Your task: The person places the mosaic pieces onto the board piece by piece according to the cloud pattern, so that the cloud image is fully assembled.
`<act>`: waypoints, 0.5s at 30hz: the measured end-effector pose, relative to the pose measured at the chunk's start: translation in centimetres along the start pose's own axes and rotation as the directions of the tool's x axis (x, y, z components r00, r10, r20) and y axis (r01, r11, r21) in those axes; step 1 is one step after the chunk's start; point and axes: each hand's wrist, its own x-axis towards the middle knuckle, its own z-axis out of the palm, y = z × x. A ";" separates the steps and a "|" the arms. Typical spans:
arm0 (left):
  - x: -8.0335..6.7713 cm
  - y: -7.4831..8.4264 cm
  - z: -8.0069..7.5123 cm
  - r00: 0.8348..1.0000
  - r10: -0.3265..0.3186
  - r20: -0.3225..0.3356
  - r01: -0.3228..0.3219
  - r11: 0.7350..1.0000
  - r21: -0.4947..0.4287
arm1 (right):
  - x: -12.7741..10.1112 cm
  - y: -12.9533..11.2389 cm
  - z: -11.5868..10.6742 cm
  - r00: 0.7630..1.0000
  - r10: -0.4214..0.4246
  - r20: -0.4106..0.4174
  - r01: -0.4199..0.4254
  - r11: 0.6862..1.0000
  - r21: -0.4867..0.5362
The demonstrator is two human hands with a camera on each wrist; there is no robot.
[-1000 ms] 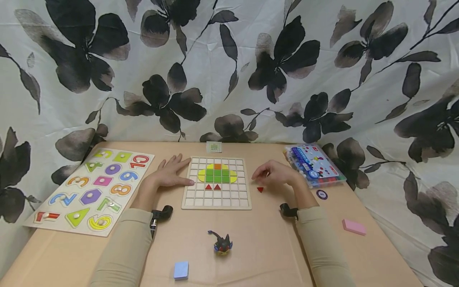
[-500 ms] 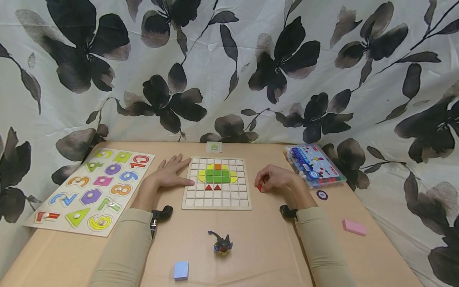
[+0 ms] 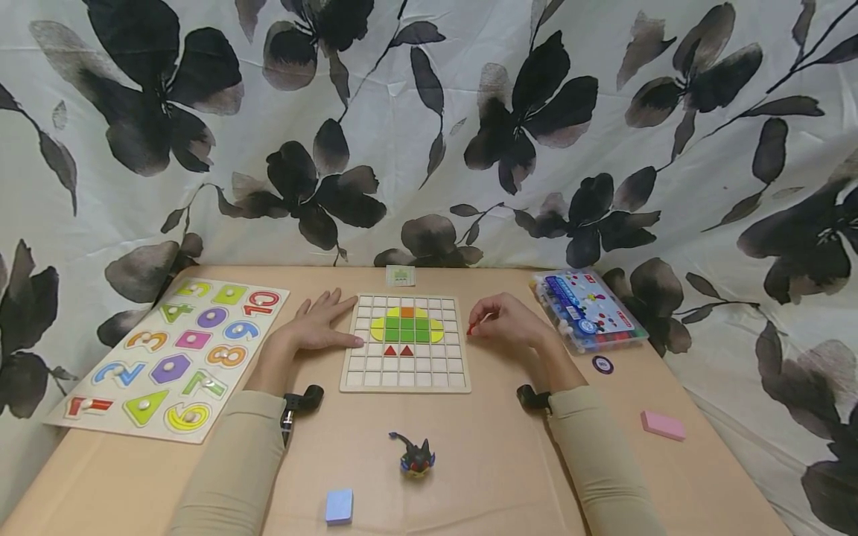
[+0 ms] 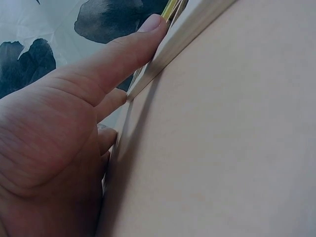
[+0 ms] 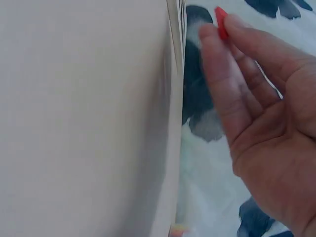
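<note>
My right hand (image 3: 508, 321) pinches a small red triangle piece (image 5: 221, 22) between thumb and fingertips, just off the right edge of a wooden grid board (image 3: 402, 380). On the board, green squares (image 3: 407, 330) fill the middle, with yellow rounded pieces (image 3: 376, 328) at their sides and an orange square (image 3: 407, 311) at the top. Two red triangles (image 3: 390, 350) sit in cells under the green ones. My left hand (image 3: 320, 321) lies with fingers spread at the board's left side, and its thumb (image 4: 123, 54) rests on the edge in the left wrist view.
A number-and-shape puzzle board (image 3: 161, 339) lies at the left. A clear box with a blue lid (image 3: 590, 305) and a round dark disc (image 3: 602, 364) are at the right. A small card (image 3: 401, 275), a dark figurine (image 3: 417, 455), a blue block (image 3: 339, 506) and a pink block (image 3: 663, 425) also lie on the table.
My right hand has picked the red triangle up from the table and moved it left and up to the board's right edge. The left hand has stayed in place.
</note>
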 end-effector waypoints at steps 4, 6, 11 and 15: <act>0.0 0.0 0.1 1.000 -0.002 0.001 0.002 1.000 0.001 | 0.6 -1.1 0.9 0.997 -0.054 -0.046 0.055 0.998 0.013; 0.0 0.0 0.1 1.000 -0.004 0.002 0.004 1.000 0.003 | 0.9 -1.7 1.5 0.997 -0.071 -0.040 0.072 0.997 0.035; 0.0 0.0 0.0 1.000 -0.002 0.002 0.002 1.000 0.001 | 1.7 -3.4 3.2 0.998 -0.070 0.004 0.070 0.997 0.036; -0.1 0.1 0.0 1.000 0.002 0.001 -0.002 1.000 -0.003 | 2.2 -4.6 4.6 0.995 -0.089 0.043 0.089 0.996 -0.008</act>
